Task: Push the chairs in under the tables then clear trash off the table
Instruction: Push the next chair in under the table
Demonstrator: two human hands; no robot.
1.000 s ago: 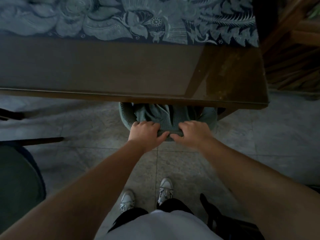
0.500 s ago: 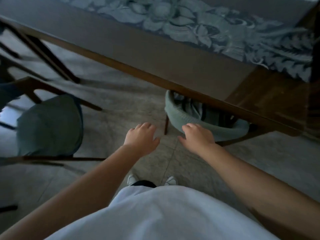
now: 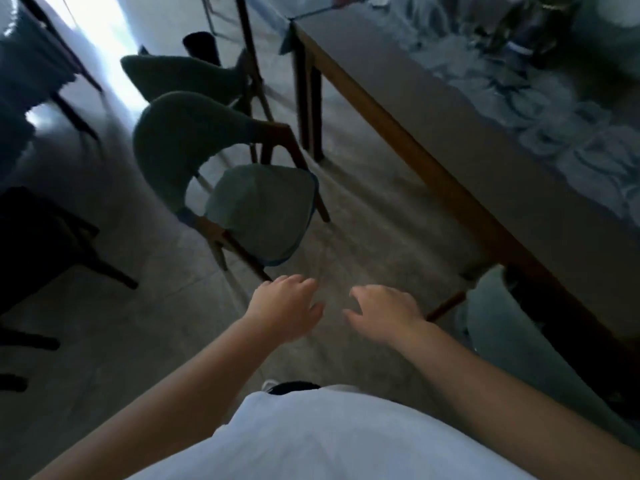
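A long wooden table (image 3: 408,109) with a blue patterned cloth runs along the right. One green-backed chair (image 3: 498,334) is tucked under its edge at the right, only its curved back showing. A second green chair (image 3: 256,209) stands out on the floor ahead and left, seat facing the table, well apart from it. A third chair (image 3: 180,76) stands behind it. My left hand (image 3: 285,306) and my right hand (image 3: 384,311) hover empty over the floor, fingers spread, just short of the second chair's front leg. Blurred items (image 3: 519,32) lie at the table's far end.
Dark furniture legs (image 3: 52,244) stand at the left edge. Another table with a cloth (image 3: 31,53) fills the upper left. The tiled floor (image 3: 374,244) lies between the chairs and the long table. My white shirt covers the bottom of the view.
Both hands have let go of the tucked chair's back and come away empty. My view has swung left, bringing the pulled-out chair ahead of my hands.
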